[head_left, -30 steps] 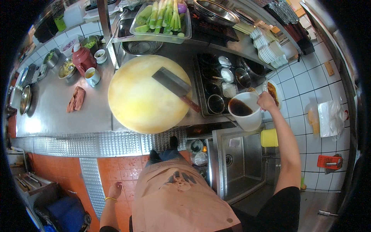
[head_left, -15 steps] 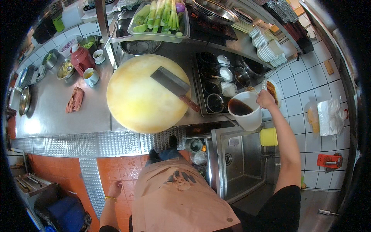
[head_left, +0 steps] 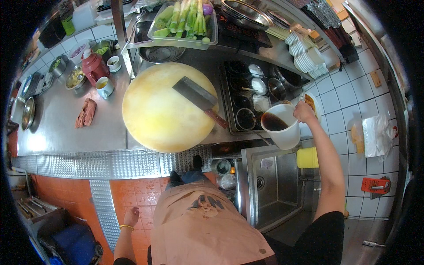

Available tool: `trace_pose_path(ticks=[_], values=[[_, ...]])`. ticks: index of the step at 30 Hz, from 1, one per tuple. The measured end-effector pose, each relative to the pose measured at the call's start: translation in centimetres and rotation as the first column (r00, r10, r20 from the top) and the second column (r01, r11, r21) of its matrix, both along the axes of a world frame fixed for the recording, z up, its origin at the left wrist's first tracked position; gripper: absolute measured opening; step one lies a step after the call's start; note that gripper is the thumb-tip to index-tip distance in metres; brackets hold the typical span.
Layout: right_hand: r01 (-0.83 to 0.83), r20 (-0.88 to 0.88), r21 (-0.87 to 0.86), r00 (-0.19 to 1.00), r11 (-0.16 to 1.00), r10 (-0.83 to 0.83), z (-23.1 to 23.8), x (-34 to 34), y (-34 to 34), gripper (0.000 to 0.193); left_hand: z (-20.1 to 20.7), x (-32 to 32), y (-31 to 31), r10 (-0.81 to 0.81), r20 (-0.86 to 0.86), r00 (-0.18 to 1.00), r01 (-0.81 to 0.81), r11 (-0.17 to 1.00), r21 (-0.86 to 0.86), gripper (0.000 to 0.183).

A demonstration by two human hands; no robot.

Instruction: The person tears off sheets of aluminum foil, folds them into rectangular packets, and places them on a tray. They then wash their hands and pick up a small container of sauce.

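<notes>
My right hand is closed on the handle side of a white plastic jug, which holds dark brown liquid. The jug tips to the left, with its liquid lying toward that side, beside a round dark container in the black condiment rack. I see no stream leaving the jug. Low beside the apron, my left hand hangs over the floor, empty, fingers loosely bent. A cleaver lies across the round chopping block, its wooden handle over the right edge.
A steel sink sits below the jug, with a yellow container at its far right. On the left counter are a red thermos jug, a mug and a crumpled cloth. Above stands a tub of green vegetables.
</notes>
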State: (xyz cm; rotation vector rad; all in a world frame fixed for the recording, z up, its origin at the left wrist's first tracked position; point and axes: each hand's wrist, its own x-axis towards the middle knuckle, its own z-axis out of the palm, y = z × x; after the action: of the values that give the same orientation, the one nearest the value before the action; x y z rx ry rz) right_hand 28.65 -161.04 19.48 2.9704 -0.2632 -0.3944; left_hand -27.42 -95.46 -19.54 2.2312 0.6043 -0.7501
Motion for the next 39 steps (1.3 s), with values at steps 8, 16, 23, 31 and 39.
trace_pose_path(ticks=[8,16,23,31,39], values=[[-0.004,0.028,0.044,1.0,0.999,0.003,0.6,0.7,-0.5,0.022,-0.3,-0.8,-0.3,0.024,0.002,1.0,-0.024,1.0,-0.02,0.033],[-0.021,-0.011,0.468,0.999,0.884,0.03,4.8,0.6,-0.2,0.031,2.2,-2.2,-1.4,0.086,-0.088,0.992,-0.082,0.995,0.054,0.034],[-0.103,-0.079,0.76,0.965,0.642,0.249,8.8,-2.4,17.7,0.047,2.8,-6.0,-4.1,0.179,-0.155,0.972,-0.177,0.984,0.03,0.04],[-0.073,-0.088,0.982,0.64,0.175,0.763,0.4,-1.5,44.7,0.048,2.0,-9.9,-11.4,0.553,-0.033,0.833,-0.552,0.833,0.033,0.036],[0.116,-0.219,0.973,0.724,0.197,0.654,-20.8,-4.6,67.6,0.032,7.0,-12.4,-20.1,0.871,-0.165,0.463,-0.868,0.483,0.117,0.038]])
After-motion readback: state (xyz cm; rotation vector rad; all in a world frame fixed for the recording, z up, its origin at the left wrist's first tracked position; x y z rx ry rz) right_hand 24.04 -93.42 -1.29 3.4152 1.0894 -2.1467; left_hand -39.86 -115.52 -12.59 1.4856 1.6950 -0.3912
